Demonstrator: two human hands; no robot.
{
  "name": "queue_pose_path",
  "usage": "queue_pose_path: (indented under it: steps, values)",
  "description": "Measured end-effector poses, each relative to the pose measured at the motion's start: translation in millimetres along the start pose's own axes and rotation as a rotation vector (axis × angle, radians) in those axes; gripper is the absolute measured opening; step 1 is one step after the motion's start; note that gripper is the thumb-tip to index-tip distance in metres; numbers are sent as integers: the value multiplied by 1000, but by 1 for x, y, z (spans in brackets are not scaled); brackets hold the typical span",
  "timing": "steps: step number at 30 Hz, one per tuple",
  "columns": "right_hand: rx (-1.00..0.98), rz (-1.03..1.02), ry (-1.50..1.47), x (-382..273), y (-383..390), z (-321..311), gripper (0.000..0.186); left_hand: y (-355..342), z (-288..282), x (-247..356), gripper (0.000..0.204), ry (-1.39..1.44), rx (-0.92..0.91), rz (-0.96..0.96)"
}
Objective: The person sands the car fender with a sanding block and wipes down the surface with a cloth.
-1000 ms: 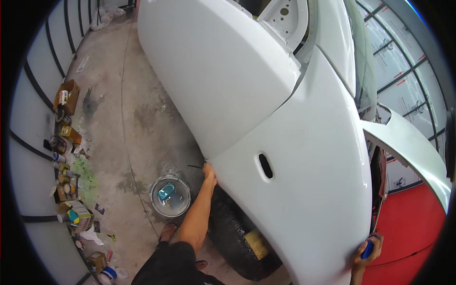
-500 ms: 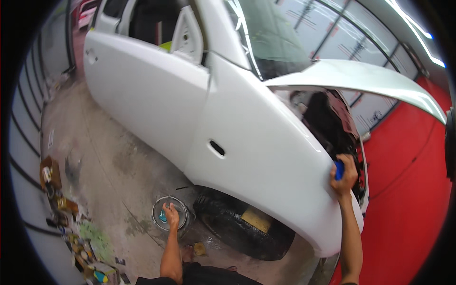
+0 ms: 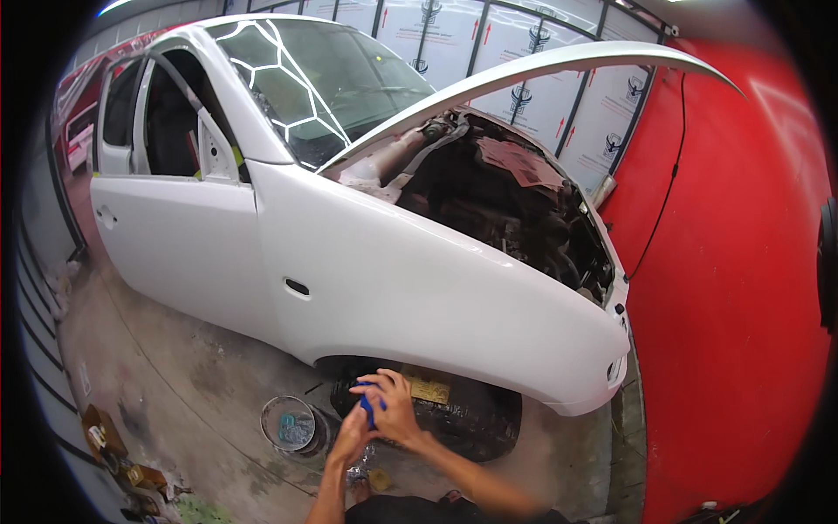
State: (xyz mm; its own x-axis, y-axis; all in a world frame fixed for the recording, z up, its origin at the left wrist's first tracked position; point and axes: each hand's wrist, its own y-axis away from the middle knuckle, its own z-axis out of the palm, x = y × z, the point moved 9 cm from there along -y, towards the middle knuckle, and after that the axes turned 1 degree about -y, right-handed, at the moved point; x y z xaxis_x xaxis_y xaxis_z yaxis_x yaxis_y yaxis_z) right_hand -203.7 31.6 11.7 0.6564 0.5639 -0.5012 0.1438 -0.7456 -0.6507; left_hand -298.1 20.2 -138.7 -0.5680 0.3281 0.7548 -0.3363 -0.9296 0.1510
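Observation:
Low in front of the white car's fender (image 3: 436, 279), my left hand (image 3: 355, 434) and my right hand (image 3: 393, 408) meet around a small blue object (image 3: 374, 409), both closed on it. Behind them is the dark, covered front wheel (image 3: 480, 419), with a yellowish patch (image 3: 428, 391) on it. A round bucket (image 3: 288, 406) stands on the floor left of my hands, with a teal item (image 3: 288, 428) in it.
The raised bonnet (image 3: 594, 54) arches over the open engine bay (image 3: 489, 210). A red wall (image 3: 724, 288) stands to the right, panelled walling (image 3: 506, 44) behind the car. Boxes and cans (image 3: 118, 441) lie on the floor (image 3: 175, 367) at lower left.
The view has swung to show the whole front side. My right hand has brought the blue object down from the fender's front edge. My left hand has moved from over the bucket to join it.

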Motion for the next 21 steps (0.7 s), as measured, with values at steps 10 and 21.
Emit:
queue_pose_path:
  steps: [10,21]
  values:
    - [172,575,-318,71,23,-84,42,3,-17,-59,12,-276,84,-41]
    - [20,496,-517,26,11,-105,47,3,64,-12,84,-638,-85,173]
